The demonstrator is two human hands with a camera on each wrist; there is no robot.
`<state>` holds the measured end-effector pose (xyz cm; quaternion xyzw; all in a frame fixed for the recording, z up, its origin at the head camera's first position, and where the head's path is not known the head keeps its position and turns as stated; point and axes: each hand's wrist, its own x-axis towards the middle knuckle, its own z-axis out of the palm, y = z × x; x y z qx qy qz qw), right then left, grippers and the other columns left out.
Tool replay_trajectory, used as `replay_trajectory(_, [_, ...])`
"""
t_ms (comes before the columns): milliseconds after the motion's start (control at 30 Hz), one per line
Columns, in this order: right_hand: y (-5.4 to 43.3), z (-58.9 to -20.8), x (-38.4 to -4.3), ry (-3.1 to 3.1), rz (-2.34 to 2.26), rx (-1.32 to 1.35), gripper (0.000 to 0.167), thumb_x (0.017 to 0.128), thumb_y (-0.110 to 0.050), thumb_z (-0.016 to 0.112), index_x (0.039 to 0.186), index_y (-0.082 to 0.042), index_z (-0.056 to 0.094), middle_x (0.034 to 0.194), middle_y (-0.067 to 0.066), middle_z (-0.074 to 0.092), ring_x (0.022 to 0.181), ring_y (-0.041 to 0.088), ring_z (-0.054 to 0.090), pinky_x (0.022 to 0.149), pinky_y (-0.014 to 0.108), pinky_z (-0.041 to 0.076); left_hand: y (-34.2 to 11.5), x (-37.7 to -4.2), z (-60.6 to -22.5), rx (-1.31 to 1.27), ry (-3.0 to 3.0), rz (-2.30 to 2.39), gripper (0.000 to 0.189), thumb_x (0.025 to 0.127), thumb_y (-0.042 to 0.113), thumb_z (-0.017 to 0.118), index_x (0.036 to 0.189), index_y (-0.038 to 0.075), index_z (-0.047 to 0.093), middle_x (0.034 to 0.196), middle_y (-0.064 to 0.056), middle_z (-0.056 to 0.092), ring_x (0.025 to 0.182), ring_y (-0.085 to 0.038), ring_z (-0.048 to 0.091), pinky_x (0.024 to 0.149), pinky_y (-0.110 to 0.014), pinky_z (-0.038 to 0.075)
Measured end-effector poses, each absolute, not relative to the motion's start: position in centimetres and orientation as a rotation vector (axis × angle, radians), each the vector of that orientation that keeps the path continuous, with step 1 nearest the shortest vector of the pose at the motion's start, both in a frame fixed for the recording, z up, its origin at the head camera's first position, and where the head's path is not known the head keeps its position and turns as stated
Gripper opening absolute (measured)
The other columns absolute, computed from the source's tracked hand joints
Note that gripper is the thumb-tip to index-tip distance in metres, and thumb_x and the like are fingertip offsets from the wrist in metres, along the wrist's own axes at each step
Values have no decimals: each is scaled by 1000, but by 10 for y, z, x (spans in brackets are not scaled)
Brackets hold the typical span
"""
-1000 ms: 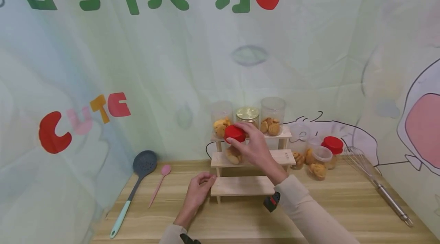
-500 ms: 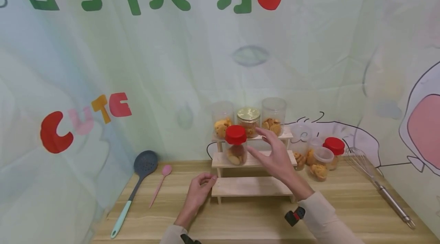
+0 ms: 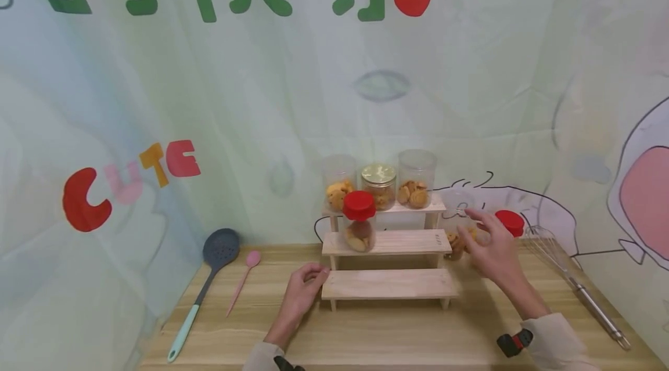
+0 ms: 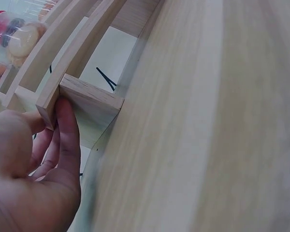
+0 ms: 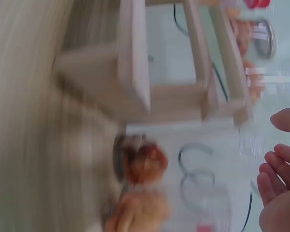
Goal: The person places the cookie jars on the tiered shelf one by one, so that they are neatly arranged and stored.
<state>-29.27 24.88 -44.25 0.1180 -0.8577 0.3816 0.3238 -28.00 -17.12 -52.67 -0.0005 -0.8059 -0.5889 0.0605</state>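
A three-step wooden display stand (image 3: 387, 285) rests on the table. My left hand (image 3: 303, 290) pinches the left end of its lowest board; in the left wrist view the thumb and fingers lie on either side of that board (image 4: 77, 60). A red-lidded cookie jar (image 3: 359, 223) stands at the left of the middle step. On the top step are a gold-lidded jar (image 3: 378, 185) and two clear jars of cookies, one left (image 3: 340, 185) and one right (image 3: 416, 182). My right hand (image 3: 493, 246) holds nothing, its fingers spread beside a clear cookie jar (image 3: 453, 240) right of the stand.
Behind the right hand is another red-lidded jar (image 3: 509, 223), partly hidden. A whisk (image 3: 575, 284) lies at the far right. On the left lie a slotted turner (image 3: 211, 269) and a pink spoon (image 3: 245, 278). A printed cloth (image 3: 282, 98) hangs behind the table.
My right hand has let go of the red-lidded jar on the middle step and moved right to the jars beside the stand. The left hand has stayed at the lowest board.
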Motion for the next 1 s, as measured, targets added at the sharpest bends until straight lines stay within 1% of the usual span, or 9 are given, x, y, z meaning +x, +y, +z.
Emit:
replay_trajectory(33, [256, -444, -291, -2252, 978, 280, 45, 98, -10, 80, 140, 0, 66, 139, 24, 68, 122, 45, 65, 98, 12, 47, -171, -280, -527, 0, -2441, -1780, 28, 107, 30, 70, 116, 4, 75, 117, -12, 77, 108, -16, 68, 90, -24, 52])
replay_trajectory(100, [270, -445, -288, -2263, 949, 222, 46, 97, -11, 81, 139, 2, 66, 137, 26, 67, 121, 48, 63, 99, 33, 53, -171, -280, -527, -15, -2440, -1768, 29, 107, 31, 70, 115, 3, 75, 116, -12, 78, 108, -16, 68, 90, -25, 51])
replay_trajectory(167, [281, -448, -286, -2277, 940, 167, 49, 96, -13, 83, 138, 4, 65, 137, 29, 66, 121, 49, 60, 97, 55, 52, -171, -280, -527, -2, -2440, -1775, 29, 106, 31, 71, 115, 4, 76, 116, -11, 78, 108, -15, 68, 90, -24, 51])
replay_trajectory(200, [285, -450, -285, -2283, 936, 143, 50, 96, -14, 83, 138, 5, 65, 137, 30, 65, 122, 49, 59, 96, 63, 50, -171, -280, -527, -3, -2439, -1777, 29, 106, 31, 71, 115, 4, 75, 116, -11, 78, 108, -16, 68, 90, -24, 51])
replay_trajectory(233, [289, -451, -285, -2290, 942, 124, 52, 95, -15, 84, 139, 6, 64, 137, 31, 64, 122, 50, 57, 96, 66, 48, -171, -280, -527, -7, -2439, -1776, 29, 106, 31, 71, 116, 4, 75, 117, -11, 78, 109, -16, 68, 90, -24, 52])
replay_trajectory(367, [300, -459, -284, -2359, 947, 59, 63, 94, -22, 85, 144, 7, 58, 140, 34, 59, 123, 52, 53, 96, 70, 48, -172, -280, -528, -17, -2436, -1777, 29, 106, 30, 71, 116, 3, 75, 118, -12, 77, 110, -17, 69, 89, -24, 53])
replay_trajectory(533, [304, -468, -286, -2468, 1010, -1, 76, 96, -26, 84, 152, 10, 47, 148, 38, 51, 127, 56, 54, 102, 72, 51, -172, -279, -527, -30, -2431, -1779, 29, 107, 31, 71, 116, 3, 76, 119, -12, 78, 110, -16, 69, 89, -23, 53])
replay_trajectory(733, [302, -475, -292, -2524, 1093, -29, 84, 97, -24, 83, 157, 12, 37, 152, 40, 45, 129, 59, 52, 106, 71, 50, -170, -277, -526, -38, -2408, -1798, 30, 107, 29, 71, 118, 2, 75, 120, -13, 77, 110, -17, 68, 86, -22, 52])
replay_trajectory(1000, [301, -482, -296, -2526, 1134, -68, 89, 97, -25, 84, 159, 12, 33, 151, 41, 45, 129, 60, 52, 107, 71, 49, -171, -279, -528, -17, -2411, -1815, 30, 106, 30, 71, 118, 2, 75, 118, -12, 78, 107, -14, 68, 85, -22, 52])
